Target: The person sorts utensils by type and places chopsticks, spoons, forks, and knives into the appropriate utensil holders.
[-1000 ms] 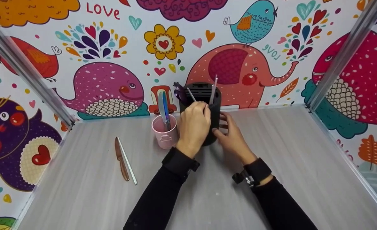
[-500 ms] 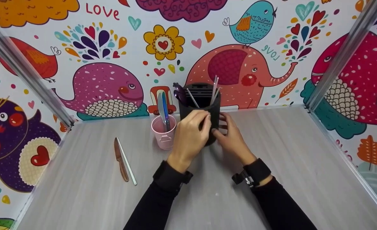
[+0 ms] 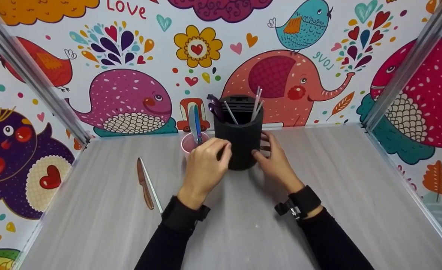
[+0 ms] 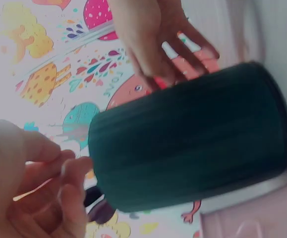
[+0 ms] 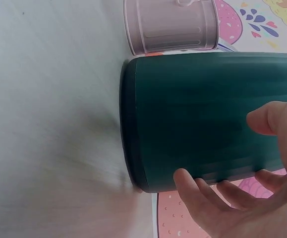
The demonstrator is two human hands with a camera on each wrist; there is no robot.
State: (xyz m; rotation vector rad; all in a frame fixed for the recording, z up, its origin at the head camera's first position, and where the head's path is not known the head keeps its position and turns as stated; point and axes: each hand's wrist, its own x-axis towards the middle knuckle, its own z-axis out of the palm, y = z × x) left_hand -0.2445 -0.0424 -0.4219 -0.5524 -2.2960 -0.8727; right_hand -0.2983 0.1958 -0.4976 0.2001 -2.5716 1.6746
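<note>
A black utensil holder point(image 3: 240, 146) stands upright near the back wall, with slots at its rear. Glossy purple handles point(image 3: 216, 107) and several thin sticks like chopsticks point(image 3: 257, 103) rise out of it. My right hand point(image 3: 277, 161) holds its right side, thumb on the front and fingers round the edge. Just left of the holder is my left hand point(image 3: 206, 168), fingers loosely bent and thumb near the index finger; nothing shows between them. Behind the left hand, partly hidden, stands a pink cup point(image 3: 187, 142) with a blue-bladed knife point(image 3: 195, 123) and another blade inside.
On the table's left lie a copper-brown knife point(image 3: 144, 183) and a thin silver stick point(image 3: 150, 183), side by side. A patterned wall point(image 3: 161, 48) closes off the back, and side panels with metal posts point(image 3: 404, 63) stand left and right.
My left hand has moved left and down from the holder's rim, and now covers much of the pink cup. A thin stick it held is now among those in the holder. My right hand stays put.
</note>
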